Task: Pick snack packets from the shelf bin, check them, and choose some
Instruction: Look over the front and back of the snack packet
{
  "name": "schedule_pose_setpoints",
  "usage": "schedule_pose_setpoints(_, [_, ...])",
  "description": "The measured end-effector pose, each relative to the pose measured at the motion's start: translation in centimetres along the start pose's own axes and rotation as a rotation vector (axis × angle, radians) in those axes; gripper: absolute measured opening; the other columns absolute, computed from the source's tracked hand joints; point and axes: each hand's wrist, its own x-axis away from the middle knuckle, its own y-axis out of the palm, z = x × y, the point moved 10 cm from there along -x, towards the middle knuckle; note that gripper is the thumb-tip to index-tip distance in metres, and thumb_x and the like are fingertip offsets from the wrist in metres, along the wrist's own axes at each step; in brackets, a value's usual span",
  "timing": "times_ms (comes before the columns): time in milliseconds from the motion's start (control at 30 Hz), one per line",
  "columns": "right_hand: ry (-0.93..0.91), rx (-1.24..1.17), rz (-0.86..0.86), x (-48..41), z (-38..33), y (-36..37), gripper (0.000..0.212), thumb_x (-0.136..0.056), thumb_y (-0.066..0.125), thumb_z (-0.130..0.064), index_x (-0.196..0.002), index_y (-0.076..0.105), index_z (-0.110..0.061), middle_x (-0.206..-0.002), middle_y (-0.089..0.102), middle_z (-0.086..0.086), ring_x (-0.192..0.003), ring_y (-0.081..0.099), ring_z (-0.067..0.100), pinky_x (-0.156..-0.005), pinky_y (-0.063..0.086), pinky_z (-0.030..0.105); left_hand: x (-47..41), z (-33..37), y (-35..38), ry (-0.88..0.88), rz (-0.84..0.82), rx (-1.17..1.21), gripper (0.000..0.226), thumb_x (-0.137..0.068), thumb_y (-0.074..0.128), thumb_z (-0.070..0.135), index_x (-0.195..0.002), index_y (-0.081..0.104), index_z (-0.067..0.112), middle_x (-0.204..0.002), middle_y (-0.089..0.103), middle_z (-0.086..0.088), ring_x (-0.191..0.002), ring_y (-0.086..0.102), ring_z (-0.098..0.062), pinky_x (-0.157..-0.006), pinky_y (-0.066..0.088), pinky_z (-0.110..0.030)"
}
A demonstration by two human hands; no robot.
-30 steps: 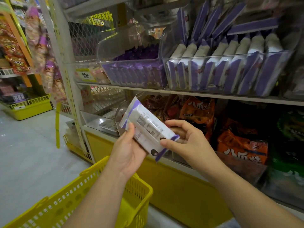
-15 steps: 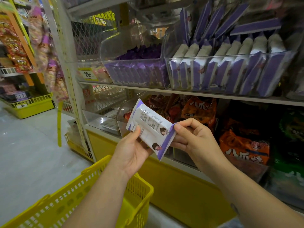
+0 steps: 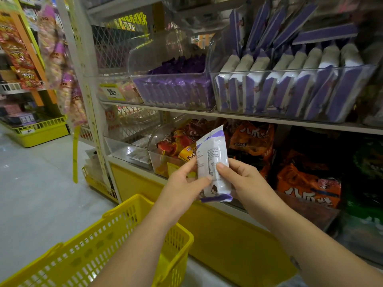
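both hands are on one packet (image 3: 213, 162), held upright above the far rim of the basket (image 3: 128, 206), just out from the shelf (image 3: 269, 119). the left hand (image 3: 182, 187) pinches its left edge, thumb across the front. the right hand (image 3: 246, 183) grips the right edge with its thumb on the printed panel. i'd say it's held that way so the small print faces the eyes, which looks like the checking step. the white-and-purple packet matches those standing in rows in the clear bin (image 3: 290, 69), up and to the right of the basket. the basket hangs low by the left arm, mouth open, likely kept close so a chosen packet can drop straight in. what it holds i can't tell.
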Motion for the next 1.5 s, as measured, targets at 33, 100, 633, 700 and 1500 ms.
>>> schedule_pose_setpoints(33, [-0.018, 0.029, 0.019, 0.0, -0.1, -0.3, 0.022, -0.094, 0.053, -0.022, -0.112, 0.065, -0.024, -0.101, 0.075, 0.004, -0.088, 0.073, 0.026, -0.066, 0.061, 0.033, 0.0, -0.2, 0.5, -0.005, -0.037, 0.003, 0.054, -0.082, 0.067, 0.013, -0.110, 0.048, 0.054, -0.099, 0.071, 0.024, -0.091, 0.073, -0.013, -0.072, 0.060, -0.031])
schedule_pose_setpoints(100, [-0.040, 0.069, 0.021, 0.0, -0.3, -0.4, 0.020, -0.094, 0.054, -0.022, -0.110, 0.066, -0.027, -0.099, 0.076, 0.002, -0.086, 0.074, 0.025, -0.063, 0.061, 0.032, 0.0, -0.2, 0.9, 0.002, -0.050, -0.005, 0.061, -0.071, 0.065, 0.013, -0.107, 0.044, 0.057, -0.099, 0.068, 0.032, -0.092, 0.072, -0.008, -0.069, 0.058, -0.026])
schedule_pose_setpoints(633, [-0.091, 0.226, -0.154, 0.6, -0.7, 1.4, 0.027, -0.087, 0.059, -0.034, -0.112, 0.068, -0.042, -0.109, 0.073, -0.005, -0.097, 0.071, 0.018, -0.080, 0.060, 0.037, -0.3, -1.2, -2.4, -0.107, 0.131, 0.093, 0.031, -0.082, 0.055, 0.030, -0.108, 0.070, 0.029, -0.099, 0.076, -0.004, -0.090, 0.073, -0.030, -0.082, 0.056, -0.043])
schedule_pose_setpoints(700, [-0.077, 0.182, -0.159, 0.6, -0.6, 1.1, 0.032, -0.089, 0.058, -0.031, -0.119, 0.065, -0.033, -0.110, 0.073, -0.002, -0.098, 0.071, 0.021, -0.078, 0.060, 0.039, -0.3, -0.9, -2.3, -0.094, 0.134, 0.076, 0.026, -0.094, 0.051, 0.028, -0.115, 0.067, 0.029, -0.098, 0.076, 0.001, -0.091, 0.073, -0.027, -0.081, 0.055, -0.042])
schedule_pose_setpoints(1500, [-0.386, 0.027, 0.293, 1.3, -16.1, -1.1, 0.051, -0.095, 0.058, -0.019, -0.139, 0.038, -0.037, -0.120, 0.065, -0.010, -0.105, 0.066, 0.006, -0.087, 0.057, 0.035, 3.2, 18.9, 1.4, 0.683, 0.300, -0.031, 0.047, -0.084, 0.073, 0.019, -0.116, 0.054, 0.047, -0.110, 0.070, 0.017, -0.100, 0.066, 0.001, -0.077, 0.051, -0.012])
